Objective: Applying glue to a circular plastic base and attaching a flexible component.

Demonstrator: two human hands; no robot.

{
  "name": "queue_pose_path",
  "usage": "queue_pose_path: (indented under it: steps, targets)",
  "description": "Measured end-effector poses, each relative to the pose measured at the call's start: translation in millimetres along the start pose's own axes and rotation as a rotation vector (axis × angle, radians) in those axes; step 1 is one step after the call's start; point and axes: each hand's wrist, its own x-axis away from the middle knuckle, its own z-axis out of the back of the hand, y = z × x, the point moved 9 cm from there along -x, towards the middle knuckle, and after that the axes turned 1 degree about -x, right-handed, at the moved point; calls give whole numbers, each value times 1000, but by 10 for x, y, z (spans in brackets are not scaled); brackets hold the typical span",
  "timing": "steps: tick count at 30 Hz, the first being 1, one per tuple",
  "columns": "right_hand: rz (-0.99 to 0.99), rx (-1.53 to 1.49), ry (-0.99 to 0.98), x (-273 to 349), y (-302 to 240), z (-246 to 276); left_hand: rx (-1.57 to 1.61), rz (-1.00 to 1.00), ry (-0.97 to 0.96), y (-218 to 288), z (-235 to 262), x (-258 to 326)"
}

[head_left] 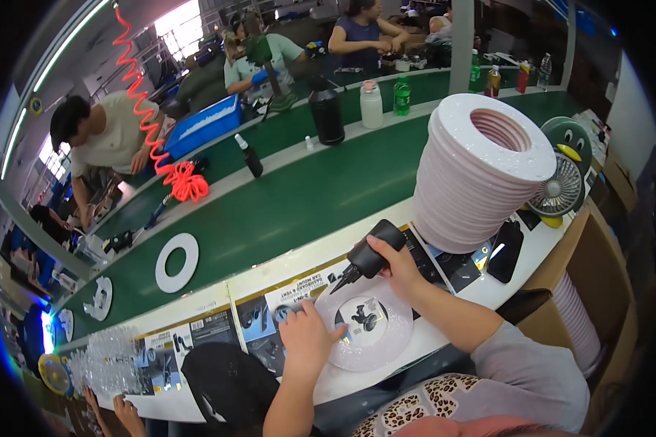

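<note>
My right hand (396,261) is wrapped round a black squeeze bottle (375,247). The bottle is tilted, and its thin nozzle points down and left over the far edge of a flat white ring (386,342). The ring lies on printed cardboard (266,324) in front of me, and part of the print shows through its centre hole. My left hand (306,339) rests at the ring's left edge with thumb and fingers apart. To the right stands a tall stack of similar white rings (466,182).
A green conveyor belt (284,211) runs beyond the bench, carrying another white ring (176,264). Bottles (326,113) line its far side. A penguin-shaped fan (561,182), a dark phone (505,251) and an open carton (598,269) are at right. Clear plastic pieces (109,360) stand left, and co-workers sit across.
</note>
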Motion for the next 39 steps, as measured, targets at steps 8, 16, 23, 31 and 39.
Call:
queue_pose_path:
  steps: [8,16,23,31,39]
  targets:
    - [-71,-66,-51,32,-33,-45,55,-30,94,48,6,-117]
    - [19,-120,34,-7,-119,37,353,-154,195,63,-47,-253]
    - [283,309,-44,-28,-310,3,634,196,3,-334,-97,-430]
    - [353,497,-194,77,-162,-188,310,99,479,-604,176,-330]
    - [367,570,-285,131,-52,-298,392,56,430,-536,138,-347]
